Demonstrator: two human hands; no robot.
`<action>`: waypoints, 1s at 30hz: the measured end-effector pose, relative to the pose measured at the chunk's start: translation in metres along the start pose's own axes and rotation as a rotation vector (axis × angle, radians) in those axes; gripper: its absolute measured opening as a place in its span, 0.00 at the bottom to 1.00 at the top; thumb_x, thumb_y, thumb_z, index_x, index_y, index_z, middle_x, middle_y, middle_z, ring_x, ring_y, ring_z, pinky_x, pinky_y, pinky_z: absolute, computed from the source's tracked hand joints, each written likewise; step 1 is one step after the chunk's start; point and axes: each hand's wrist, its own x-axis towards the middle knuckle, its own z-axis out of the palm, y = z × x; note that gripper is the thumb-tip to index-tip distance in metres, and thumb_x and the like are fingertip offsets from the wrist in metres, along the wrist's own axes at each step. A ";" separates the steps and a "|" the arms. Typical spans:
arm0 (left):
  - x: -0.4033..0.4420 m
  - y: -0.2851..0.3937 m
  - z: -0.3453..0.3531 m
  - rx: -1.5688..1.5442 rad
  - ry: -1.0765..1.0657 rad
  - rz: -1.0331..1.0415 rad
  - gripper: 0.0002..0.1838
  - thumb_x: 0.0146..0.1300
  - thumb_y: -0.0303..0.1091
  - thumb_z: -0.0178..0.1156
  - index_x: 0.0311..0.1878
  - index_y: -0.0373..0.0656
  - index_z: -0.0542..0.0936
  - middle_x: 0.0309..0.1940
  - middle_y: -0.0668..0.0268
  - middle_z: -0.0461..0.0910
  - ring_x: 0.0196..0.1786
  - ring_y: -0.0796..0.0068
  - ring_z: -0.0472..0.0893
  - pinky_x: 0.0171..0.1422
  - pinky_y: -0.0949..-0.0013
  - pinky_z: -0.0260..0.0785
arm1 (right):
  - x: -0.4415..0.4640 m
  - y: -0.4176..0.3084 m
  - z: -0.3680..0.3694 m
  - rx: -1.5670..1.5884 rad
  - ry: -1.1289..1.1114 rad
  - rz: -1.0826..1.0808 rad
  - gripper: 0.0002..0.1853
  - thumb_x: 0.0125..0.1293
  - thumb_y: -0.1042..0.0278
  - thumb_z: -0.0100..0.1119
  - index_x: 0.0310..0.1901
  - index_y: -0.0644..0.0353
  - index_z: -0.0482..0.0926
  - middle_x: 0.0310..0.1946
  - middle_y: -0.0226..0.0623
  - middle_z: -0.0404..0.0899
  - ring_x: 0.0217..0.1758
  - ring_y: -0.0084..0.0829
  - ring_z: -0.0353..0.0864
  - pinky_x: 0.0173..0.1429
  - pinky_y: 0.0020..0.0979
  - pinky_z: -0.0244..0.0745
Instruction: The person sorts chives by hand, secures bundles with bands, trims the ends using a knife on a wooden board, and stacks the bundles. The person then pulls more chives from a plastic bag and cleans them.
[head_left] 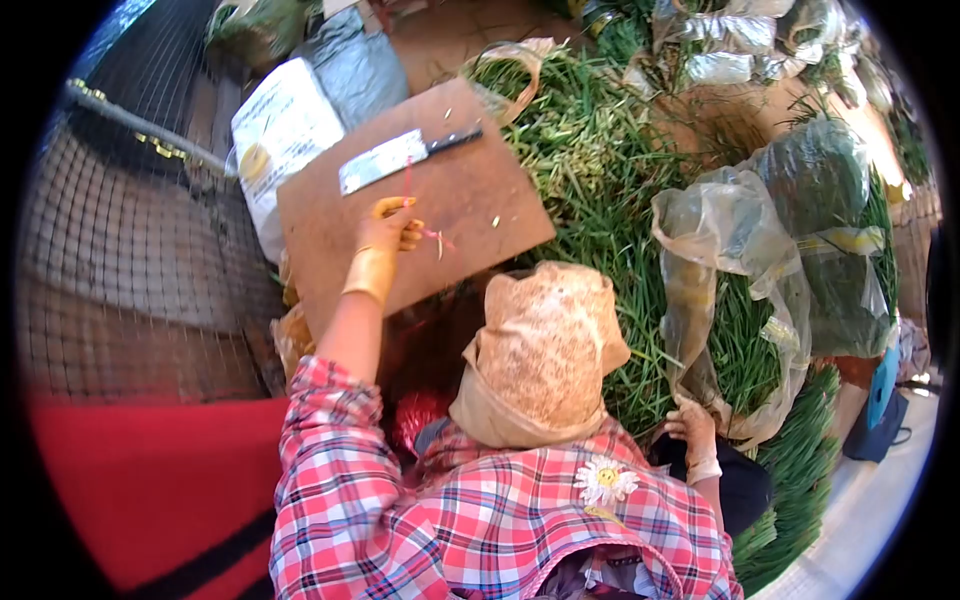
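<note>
My left hand (pixel 388 228), in a yellow glove, is over a brown board (pixel 480 225). Its fingers pinch a thin red string (pixel 432 235). Just beyond it a cleaver (pixel 382 162) with a broad blade and black handle lies flat on the board, with small green scraps nearby. Low on the right, my right hand (pixel 692 428) has its fingers curled at the lower edge of a clear plastic bag (pixel 690 240) that holds long green stalks (pixel 740 345). Part of that grip is hidden.
A large heap of cut green stalks (pixel 590 150) lies right of the board. A white sack (pixel 285 125) and a grey bag (pixel 355 65) stand behind it. Netting (pixel 130 260) runs along the left. Another wrapped bundle (pixel 825 190) stands at right, and beige cloth (pixel 545 350) covers my lap.
</note>
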 end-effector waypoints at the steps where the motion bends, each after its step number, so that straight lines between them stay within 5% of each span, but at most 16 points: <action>1: 0.022 -0.002 0.019 0.022 0.002 -0.005 0.11 0.58 0.32 0.61 0.44 0.42 0.78 0.24 0.62 0.81 0.17 0.76 0.76 0.19 0.74 0.68 | -0.005 0.000 0.001 0.006 0.008 0.006 0.19 0.67 0.57 0.52 0.55 0.59 0.74 0.33 0.34 0.81 0.27 0.22 0.80 0.31 0.20 0.72; 7: 0.124 0.004 0.078 0.364 0.043 -0.024 0.16 0.58 0.28 0.56 0.51 0.45 0.79 0.24 0.62 0.82 0.17 0.76 0.78 0.19 0.73 0.69 | -0.024 0.007 0.013 0.066 0.123 0.063 0.18 0.67 0.62 0.53 0.55 0.63 0.74 0.32 0.34 0.81 0.27 0.22 0.79 0.31 0.20 0.71; 14: 0.190 0.003 0.042 0.639 0.097 0.304 0.16 0.65 0.45 0.54 0.50 0.48 0.78 0.19 0.68 0.76 0.15 0.78 0.71 0.17 0.72 0.62 | -0.037 0.015 0.009 0.024 0.202 0.124 0.16 0.66 0.63 0.53 0.52 0.61 0.76 0.32 0.34 0.80 0.27 0.22 0.78 0.31 0.20 0.70; 17: 0.263 -0.044 -0.019 0.311 -0.213 0.059 0.11 0.67 0.39 0.51 0.49 0.55 0.78 0.12 0.71 0.65 0.11 0.78 0.64 0.14 0.74 0.55 | -0.057 -0.017 0.008 0.046 0.181 -0.027 0.16 0.66 0.67 0.52 0.53 0.65 0.75 0.33 0.32 0.78 0.32 0.19 0.76 0.37 0.21 0.71; 18: 0.268 -0.050 -0.020 0.457 -0.126 0.149 0.14 0.64 0.35 0.54 0.53 0.59 0.76 0.12 0.71 0.65 0.10 0.78 0.63 0.13 0.74 0.55 | -0.053 -0.013 0.004 0.036 0.195 -0.040 0.16 0.65 0.69 0.53 0.53 0.66 0.75 0.31 0.32 0.79 0.30 0.19 0.75 0.37 0.21 0.71; 19: 0.261 -0.032 -0.028 0.504 -0.231 0.000 0.20 0.61 0.33 0.57 0.57 0.61 0.72 0.13 0.70 0.67 0.10 0.78 0.65 0.13 0.74 0.56 | -0.048 -0.017 -0.002 -0.030 0.202 -0.055 0.16 0.65 0.69 0.54 0.52 0.66 0.76 0.30 0.31 0.78 0.29 0.17 0.74 0.36 0.20 0.70; 22: 0.230 -0.009 -0.010 0.591 -0.087 -0.068 0.25 0.61 0.35 0.58 0.62 0.59 0.66 0.18 0.69 0.70 0.10 0.80 0.62 0.11 0.74 0.52 | -0.019 -0.013 -0.052 -0.517 0.407 -0.399 0.11 0.60 0.70 0.55 0.44 0.58 0.80 0.35 0.45 0.81 0.35 0.40 0.81 0.42 0.35 0.75; 23: 0.206 0.015 -0.003 0.718 -0.137 -0.041 0.26 0.60 0.37 0.59 0.63 0.54 0.68 0.25 0.65 0.77 0.17 0.74 0.73 0.18 0.71 0.65 | -0.008 -0.007 -0.079 -0.650 0.549 -0.310 0.09 0.59 0.70 0.56 0.41 0.58 0.81 0.34 0.45 0.82 0.36 0.41 0.82 0.43 0.35 0.76; 24: 0.193 0.027 -0.001 0.931 -0.104 0.063 0.25 0.60 0.36 0.60 0.62 0.52 0.69 0.30 0.63 0.78 0.24 0.72 0.74 0.26 0.71 0.66 | -0.016 -0.033 -0.089 -0.471 0.627 -0.224 0.08 0.59 0.68 0.56 0.38 0.57 0.81 0.33 0.46 0.82 0.38 0.44 0.81 0.44 0.36 0.76; 26: 0.145 0.053 0.026 1.400 0.103 0.279 0.25 0.59 0.36 0.61 0.60 0.46 0.71 0.39 0.59 0.79 0.39 0.68 0.76 0.42 0.70 0.67 | 0.007 -0.018 -0.140 -0.764 0.734 -0.056 0.10 0.56 0.68 0.57 0.41 0.55 0.81 0.35 0.48 0.82 0.40 0.44 0.82 0.47 0.38 0.75; 28: 0.091 0.083 0.065 1.362 0.057 0.454 0.24 0.58 0.36 0.62 0.58 0.41 0.74 0.49 0.56 0.80 0.53 0.64 0.78 0.58 0.69 0.69 | 0.032 0.010 -0.174 -0.826 0.779 0.062 0.21 0.52 0.63 0.65 0.50 0.56 0.78 0.37 0.52 0.81 0.44 0.44 0.81 0.52 0.38 0.74; 30: 0.041 0.095 0.120 1.115 -0.242 0.618 0.22 0.58 0.32 0.61 0.57 0.40 0.75 0.49 0.55 0.80 0.53 0.65 0.78 0.58 0.69 0.69 | 0.056 0.031 -0.181 -0.825 0.720 0.034 0.35 0.47 0.58 0.70 0.59 0.58 0.70 0.47 0.54 0.77 0.51 0.45 0.78 0.58 0.36 0.71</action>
